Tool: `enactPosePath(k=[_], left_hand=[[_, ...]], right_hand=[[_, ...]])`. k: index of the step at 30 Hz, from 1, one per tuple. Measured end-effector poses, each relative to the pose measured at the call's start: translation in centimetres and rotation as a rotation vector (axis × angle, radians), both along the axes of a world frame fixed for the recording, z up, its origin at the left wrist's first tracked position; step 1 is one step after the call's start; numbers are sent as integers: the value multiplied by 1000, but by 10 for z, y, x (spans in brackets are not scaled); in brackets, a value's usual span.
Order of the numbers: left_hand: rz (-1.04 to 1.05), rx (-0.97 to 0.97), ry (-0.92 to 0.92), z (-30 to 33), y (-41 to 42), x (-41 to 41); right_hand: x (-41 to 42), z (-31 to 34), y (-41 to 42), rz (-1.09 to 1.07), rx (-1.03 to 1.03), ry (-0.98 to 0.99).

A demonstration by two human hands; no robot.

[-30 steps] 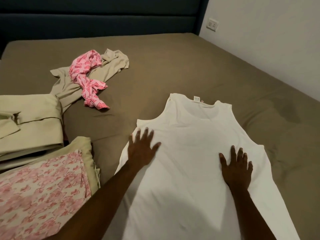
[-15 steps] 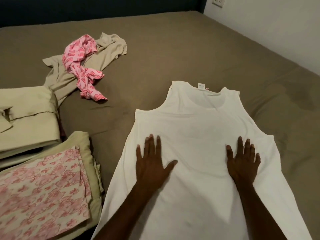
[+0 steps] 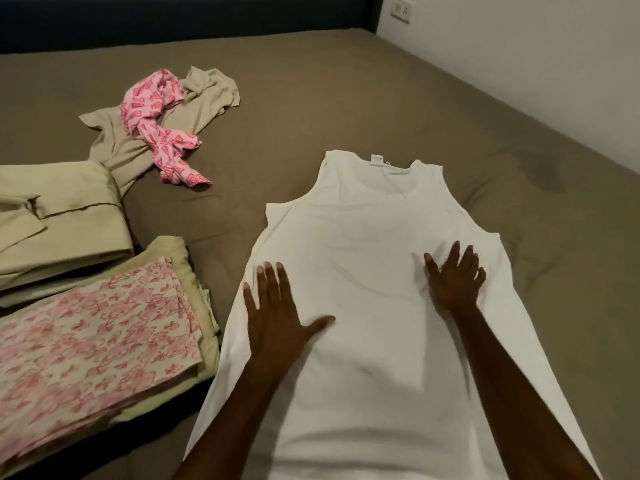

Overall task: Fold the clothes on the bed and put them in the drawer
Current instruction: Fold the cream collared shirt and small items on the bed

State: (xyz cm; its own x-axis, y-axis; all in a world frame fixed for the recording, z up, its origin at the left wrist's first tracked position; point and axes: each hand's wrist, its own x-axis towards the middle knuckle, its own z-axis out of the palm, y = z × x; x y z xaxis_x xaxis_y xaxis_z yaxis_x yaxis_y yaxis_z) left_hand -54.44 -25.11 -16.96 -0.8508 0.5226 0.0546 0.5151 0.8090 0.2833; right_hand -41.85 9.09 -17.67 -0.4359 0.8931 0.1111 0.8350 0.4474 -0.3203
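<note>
A white sleeveless top lies spread flat on the brown bed sheet, neck pointing away from me. My left hand presses flat on its left side with fingers straight and spread. My right hand lies flat on its right side near the armhole, fingers spread. Farther back on the left, a crumpled pink patterned garment rests on top of an unfolded beige garment. No drawer shows in the head view.
Folded beige fabric sits at the left edge. In front of it is a folded stack topped by pink floral cloth. A white wall with a socket runs along the bed's right side; a dark headboard is at the back.
Both hands have slid toward me down the white top, staying flat on it. The left hand now sits nearer the top's left edge.
</note>
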Motion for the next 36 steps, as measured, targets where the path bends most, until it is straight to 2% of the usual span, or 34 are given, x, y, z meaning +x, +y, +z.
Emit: enactPosePath(k=[2,4,7,11,13,19,24,26,31,34,36], left_hand=[[-75,36,-15,-7,-6,22],[-48,37,-28,-13,-20,36],[-8,75,-2,-16,-50,44],[-212,167,83,-17,-99,71],[-309,125,122,-16,-110,79],[-451,157,123,-10,-102,119],[-526,-9,55,-2,-45,161],[-660,-27,68,-10,-42,177],[-949,58,227,-17,-81,178],[-1055,195,273,-21,-97,172],[-1113,259,424,-19,-100,175]], right_hand=[[11,-8,-46,-20,21,3],[48,-23,-84,-24,-9,-95],[126,-29,-83,-177,1,-124],[212,-23,-92,-268,-21,-203],[229,-14,-102,-300,-47,-214],[200,-5,-160,-321,-82,-191],[138,9,-214,-238,-217,-110],[153,6,-219,-320,-289,-89],[230,-10,-227,-481,-222,-166],[260,-2,-228,-437,-232,-146],[273,-3,-242,-331,-87,-78]])
